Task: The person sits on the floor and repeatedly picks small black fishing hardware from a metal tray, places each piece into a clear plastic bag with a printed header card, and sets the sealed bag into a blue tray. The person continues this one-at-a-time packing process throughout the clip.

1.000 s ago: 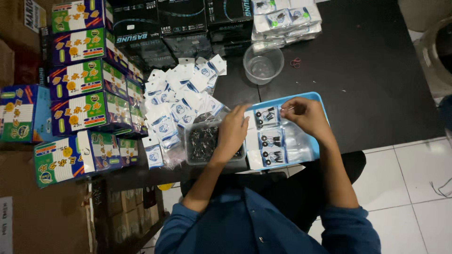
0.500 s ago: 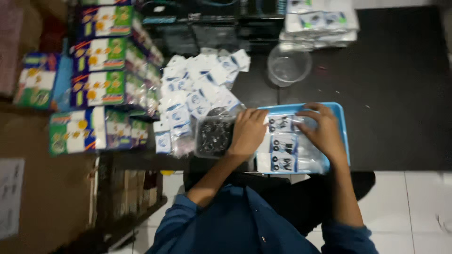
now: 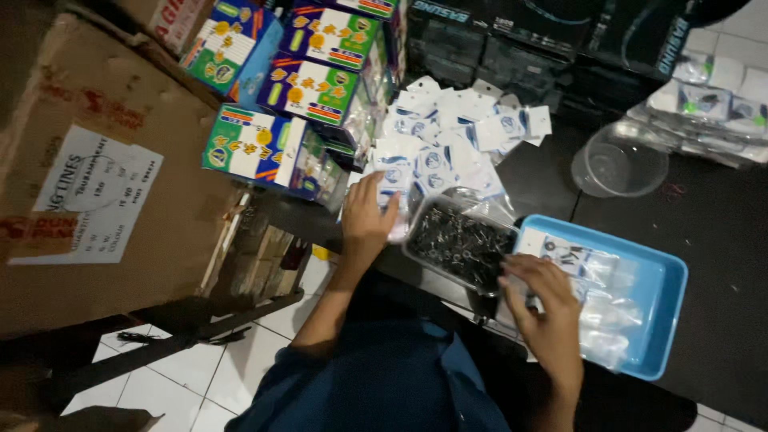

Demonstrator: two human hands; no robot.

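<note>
My left hand (image 3: 367,214) rests on the near edge of a pile of small white packets (image 3: 448,144), its fingers on one packet; a firm grip cannot be made out. My right hand (image 3: 544,300) hovers at the left rim of a blue tray (image 3: 668,320), fingers curled over clear bags with small dark parts. Between the hands sits a clear tub (image 3: 460,244) filled with small dark metal pieces.
Colourful printed boxes (image 3: 276,148) are stacked at the left, beside a big cardboard carton (image 3: 88,184). A clear round cup (image 3: 620,164) stands on the dark table (image 3: 720,232), wrapped packs (image 3: 712,96) at the far right, black boxes (image 3: 512,40) behind. White tiled floor lies below.
The camera swung left and tilted. My left hand moved from the tub to the white packet pile. My right hand shifted from the tray's middle to its left rim.
</note>
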